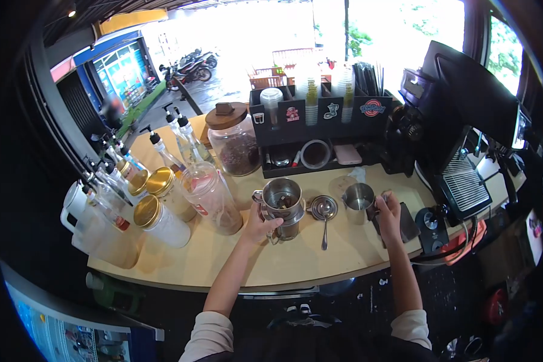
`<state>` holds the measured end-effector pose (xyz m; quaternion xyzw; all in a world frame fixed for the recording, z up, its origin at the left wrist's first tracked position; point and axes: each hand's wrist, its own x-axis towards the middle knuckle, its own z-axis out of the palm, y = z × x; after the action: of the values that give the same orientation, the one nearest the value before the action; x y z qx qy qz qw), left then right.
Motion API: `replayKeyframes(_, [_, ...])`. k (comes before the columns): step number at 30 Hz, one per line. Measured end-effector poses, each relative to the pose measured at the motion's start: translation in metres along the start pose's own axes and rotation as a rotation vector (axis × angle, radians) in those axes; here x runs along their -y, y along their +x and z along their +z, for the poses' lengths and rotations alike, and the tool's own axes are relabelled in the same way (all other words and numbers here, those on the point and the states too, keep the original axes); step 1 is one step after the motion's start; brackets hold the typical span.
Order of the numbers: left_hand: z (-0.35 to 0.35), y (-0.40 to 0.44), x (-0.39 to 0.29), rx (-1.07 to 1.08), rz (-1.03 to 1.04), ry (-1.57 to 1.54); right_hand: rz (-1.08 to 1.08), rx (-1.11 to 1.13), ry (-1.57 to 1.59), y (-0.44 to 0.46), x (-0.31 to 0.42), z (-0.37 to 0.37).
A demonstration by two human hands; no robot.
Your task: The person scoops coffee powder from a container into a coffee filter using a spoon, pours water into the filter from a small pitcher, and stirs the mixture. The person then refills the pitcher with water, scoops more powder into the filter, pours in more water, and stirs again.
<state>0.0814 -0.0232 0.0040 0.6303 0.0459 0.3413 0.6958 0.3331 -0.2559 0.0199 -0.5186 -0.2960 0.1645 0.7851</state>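
Observation:
My left hand (264, 228) is closed round the side of a handled metal cup (283, 194), its thumb across the front. Some dark bits lie inside that cup, and it appears to sit on top of another metal cup (288, 229). My right hand (389, 212) grips the handle side of a steel pitcher (359, 198), which is upright at the counter. Between the hands, a spoon (325, 232) rests with its bowl over a small round metal dish (323, 206). A dark mat (409, 224) lies beside and partly under my right hand.
Left of my hands stand a tall clear pitcher (214, 202), gold-lidded jars (163, 226) and several pump bottles (169, 154). Behind are a wooden-lidded glass jar (234, 145) and a black organizer (314, 114) with cups. An espresso machine (464, 181) stands right. The counter's front edge (253, 285) is near me.

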Motion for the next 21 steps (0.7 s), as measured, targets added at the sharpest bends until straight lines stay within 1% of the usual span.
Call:
replayKeyframes(1, [0.003,-0.001,-0.001,-0.036,-0.018,-0.038,-0.009,0.041,-0.017,0.003,0.007,0.004])
replayKeyframes(2, [0.002,-0.001,0.002,-0.026,-0.022,-0.046,-0.017,0.083,-0.033,0.006,0.015,0.010])
replayKeyframes(3, [0.001,-0.001,0.006,-0.028,-0.023,-0.062,-0.068,0.107,-0.094,0.007,0.030,0.021])
replayKeyframes(4, [0.000,-0.001,0.009,-0.032,-0.024,-0.078,-0.067,0.101,-0.101,0.007,0.042,0.031])
replayKeyframes(6, [-0.003,-0.002,0.010,-0.011,-0.036,-0.064,-0.115,0.219,-0.110,0.012,0.064,0.049])
replayKeyframes(7, [-0.004,-0.002,0.010,0.007,-0.045,-0.041,-0.115,0.221,-0.115,0.014,0.072,0.056])
replayKeyframes(9, [-0.002,-0.004,0.008,0.001,-0.055,-0.062,-0.148,0.341,-0.139,0.020,0.086,0.071])
replayKeyframes(10, [-0.001,-0.004,0.008,-0.004,-0.065,-0.079,-0.148,0.346,-0.140,0.022,0.095,0.079])
replayKeyframes(11, [-0.001,-0.004,0.008,-0.009,-0.063,-0.079,-0.149,0.399,-0.143,0.023,0.104,0.088])
replayKeyframes(12, [-0.001,-0.004,0.008,-0.005,-0.071,-0.093,-0.149,0.452,-0.146,0.026,0.108,0.095])
replayKeyframes(14, [0.001,-0.005,0.008,-0.006,-0.080,-0.105,-0.159,0.471,-0.165,0.034,0.109,0.105])
replayKeyframes(16, [0.003,-0.005,0.006,-0.008,-0.085,-0.167,-0.216,0.497,-0.275,0.042,0.109,0.114])
replayKeyframes(20, [0.004,-0.006,0.008,0.003,-0.086,-0.199,-0.258,0.545,-0.319,0.049,0.117,0.135])
replayKeyframes(21, [0.004,-0.005,0.008,0.012,-0.080,-0.198,-0.281,0.577,-0.391,0.051,0.120,0.139])
